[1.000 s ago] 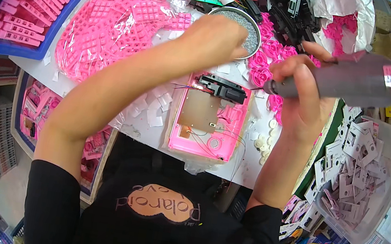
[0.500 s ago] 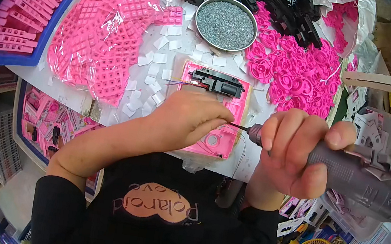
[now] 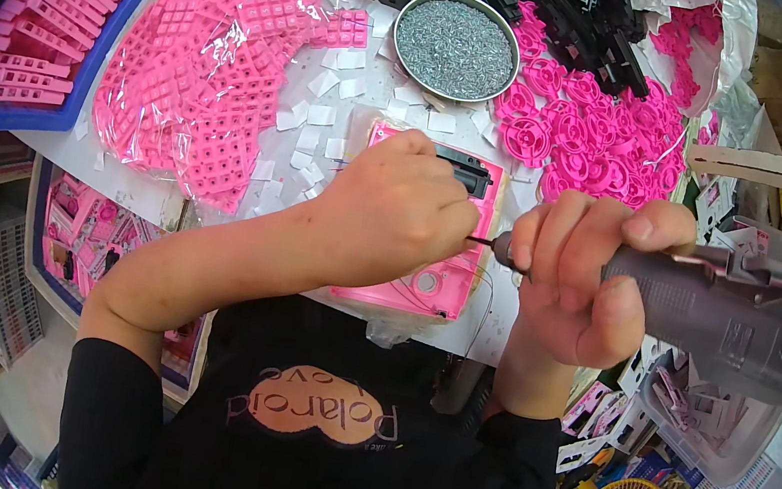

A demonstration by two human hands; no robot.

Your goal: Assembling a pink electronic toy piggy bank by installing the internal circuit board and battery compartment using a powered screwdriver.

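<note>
We grip the smooth grey screwdriver in our right hand, fingers wrapped around it. Our left hand lies curled on the flat pink case, fingertips pinching the thin bit. A round tin of screws stands beyond.

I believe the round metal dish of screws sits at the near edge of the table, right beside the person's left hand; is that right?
Not quite. The head view shows the round metal dish of screws at the far side of the table, well beyond the left hand, which rests on the pink housing.
</note>
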